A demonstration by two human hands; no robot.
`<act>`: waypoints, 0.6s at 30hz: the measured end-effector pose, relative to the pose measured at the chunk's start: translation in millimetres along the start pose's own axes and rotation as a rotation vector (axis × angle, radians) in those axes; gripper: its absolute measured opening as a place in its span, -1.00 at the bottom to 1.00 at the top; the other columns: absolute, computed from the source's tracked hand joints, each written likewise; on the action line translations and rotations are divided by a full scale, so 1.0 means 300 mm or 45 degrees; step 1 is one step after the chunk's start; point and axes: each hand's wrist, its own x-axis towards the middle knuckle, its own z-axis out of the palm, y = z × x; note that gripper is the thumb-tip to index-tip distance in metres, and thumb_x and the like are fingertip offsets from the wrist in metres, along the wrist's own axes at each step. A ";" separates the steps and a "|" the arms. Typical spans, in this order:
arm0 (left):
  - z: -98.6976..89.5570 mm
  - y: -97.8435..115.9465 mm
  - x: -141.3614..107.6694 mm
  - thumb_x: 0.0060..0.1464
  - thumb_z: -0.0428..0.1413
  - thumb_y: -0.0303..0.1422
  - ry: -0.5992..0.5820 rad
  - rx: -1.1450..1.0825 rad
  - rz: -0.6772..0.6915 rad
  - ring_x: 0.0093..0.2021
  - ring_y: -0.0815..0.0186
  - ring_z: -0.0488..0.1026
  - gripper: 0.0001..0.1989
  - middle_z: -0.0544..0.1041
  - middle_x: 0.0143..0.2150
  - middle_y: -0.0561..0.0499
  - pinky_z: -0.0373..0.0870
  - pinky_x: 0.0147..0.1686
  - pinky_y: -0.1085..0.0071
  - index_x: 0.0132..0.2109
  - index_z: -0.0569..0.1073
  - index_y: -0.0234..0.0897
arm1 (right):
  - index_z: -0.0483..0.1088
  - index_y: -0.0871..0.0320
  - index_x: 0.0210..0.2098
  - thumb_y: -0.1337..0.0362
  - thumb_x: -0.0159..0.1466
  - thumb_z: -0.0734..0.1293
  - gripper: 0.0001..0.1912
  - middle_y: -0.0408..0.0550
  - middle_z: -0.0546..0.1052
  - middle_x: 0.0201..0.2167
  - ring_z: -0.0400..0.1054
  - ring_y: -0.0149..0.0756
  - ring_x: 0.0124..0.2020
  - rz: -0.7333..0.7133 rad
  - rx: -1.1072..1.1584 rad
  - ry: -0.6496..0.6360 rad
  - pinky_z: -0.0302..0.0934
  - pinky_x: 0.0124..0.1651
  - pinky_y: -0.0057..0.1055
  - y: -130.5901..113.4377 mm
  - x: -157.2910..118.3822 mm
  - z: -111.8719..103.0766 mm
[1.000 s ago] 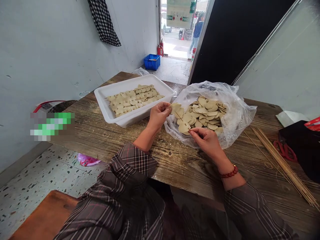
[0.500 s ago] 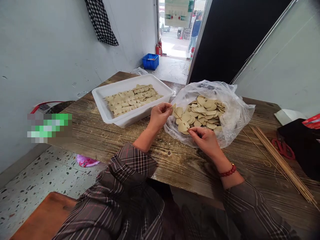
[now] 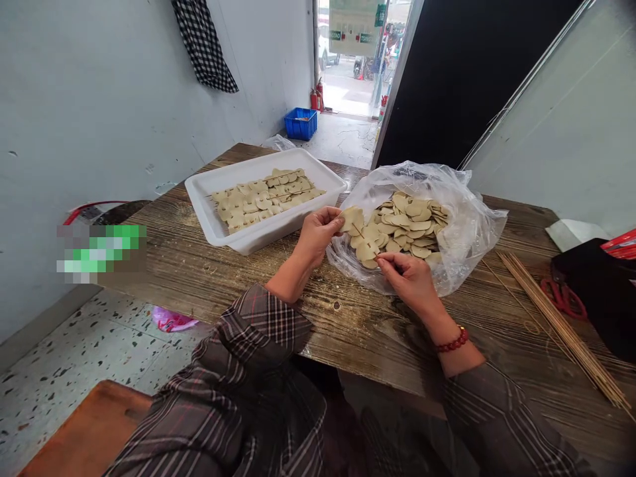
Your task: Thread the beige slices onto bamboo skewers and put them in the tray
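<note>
Right hand (image 3: 410,281): grip clamped on threaded skewer's (image 3: 368,249) near end. Skewer: over plastic bag's (image 3: 460,262) near-left edge; probably light, floppy, tearable, best held by bare stick; long axis slants far-left, point hidden. Left hand (image 3: 315,233): pinching far slice, left of bag. White tray (image 3: 268,233): farther left.

Blue crate (image 3: 301,124) on floor; checkered cloth (image 3: 205,46) (black-and-white) against wall (image 3: 99,86).

Plaid sleeves (image 3: 271,318); red beaded bracelet (image 3: 453,340)
</note>
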 end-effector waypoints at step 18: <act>-0.007 0.017 -0.002 -0.21 0.32 -0.42 0.034 -0.323 -0.241 -0.55 0.54 0.34 -0.77 0.45 -0.49 0.12 0.29 -0.59 0.60 -0.38 0.45 -0.36 | 0.59 0.12 -0.29 0.18 0.25 0.32 -0.78 -0.02 0.65 -0.35 0.52 -0.23 -0.38 -0.090 0.007 0.017 0.39 -0.24 -0.30 0.010 -0.008 -0.002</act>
